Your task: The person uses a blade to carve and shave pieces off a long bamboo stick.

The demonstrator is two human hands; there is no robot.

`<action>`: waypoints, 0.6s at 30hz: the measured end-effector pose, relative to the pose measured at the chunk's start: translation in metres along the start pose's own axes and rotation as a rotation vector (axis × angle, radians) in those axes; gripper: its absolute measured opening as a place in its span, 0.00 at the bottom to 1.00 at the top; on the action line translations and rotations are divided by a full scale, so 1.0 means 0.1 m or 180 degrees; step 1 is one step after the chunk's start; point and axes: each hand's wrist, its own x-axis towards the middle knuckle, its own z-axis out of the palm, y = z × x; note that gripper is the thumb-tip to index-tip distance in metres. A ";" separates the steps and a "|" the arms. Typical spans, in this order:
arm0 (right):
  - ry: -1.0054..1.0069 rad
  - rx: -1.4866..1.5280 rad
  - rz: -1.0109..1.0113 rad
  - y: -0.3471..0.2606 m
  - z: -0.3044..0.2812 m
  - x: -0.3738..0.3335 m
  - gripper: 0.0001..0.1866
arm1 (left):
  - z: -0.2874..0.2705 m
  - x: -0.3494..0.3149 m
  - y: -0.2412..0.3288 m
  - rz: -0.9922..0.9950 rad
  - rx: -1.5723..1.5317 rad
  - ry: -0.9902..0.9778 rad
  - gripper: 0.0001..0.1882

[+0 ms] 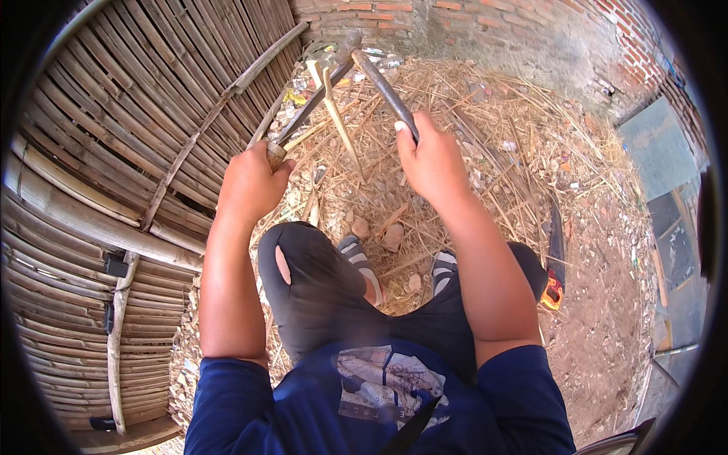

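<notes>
My left hand [254, 180] is closed around the wooden handle of a machete [312, 108], whose dark blade slants up and away to the right. In my right hand [432, 161] is the dark handle of a hammer [383, 89]. The hammer's head lies at the far end of the blade; I cannot tell whether they touch. A pale bamboo strip [340, 125] stands tilted across the blade, split at its upper end, with its lower end down among the litter. No hand holds the strip.
A bamboo slat wall [152, 114] rises on the left, and a brick wall [485, 34] closes the far side. Bamboo scraps and stones [393, 236] cover the ground between my feet. A handsaw with an orange handle [553, 292] lies by my right knee. Grey panels [667, 148] stand at far right.
</notes>
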 end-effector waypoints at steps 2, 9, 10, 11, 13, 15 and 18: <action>-0.0080 0.0077 -0.0001 -0.09 -0.05 0.01 0.13 | 0.02 0.03 -0.07 -0.0079 0.0015 0.0017 0.20; -0.0276 0.0716 0.0341 -0.22 -0.48 0.04 0.19 | -0.07 -0.02 -0.07 -0.0056 -0.0062 -0.0076 0.19; 0.0023 0.1040 0.0050 -0.18 -0.57 0.01 0.21 | -0.07 -0.02 -0.06 -0.0030 -0.0083 -0.0101 0.19; 0.0253 0.1281 -0.0079 -0.20 -0.67 -0.03 0.21 | -0.06 -0.03 -0.05 -0.0005 -0.0104 -0.0125 0.19; 0.0677 0.1812 -0.0329 -0.31 -0.84 -0.09 0.22 | -0.04 -0.03 -0.05 0.0006 -0.0023 -0.0093 0.19; 0.1159 0.1802 -0.0647 -0.31 -0.81 -0.10 0.22 | -0.03 -0.02 -0.03 -0.0003 0.0037 -0.0095 0.20; 0.1629 0.1369 -0.0961 -0.23 -0.61 -0.06 0.20 | 0.00 0.00 0.02 -0.0016 0.0036 -0.0132 0.20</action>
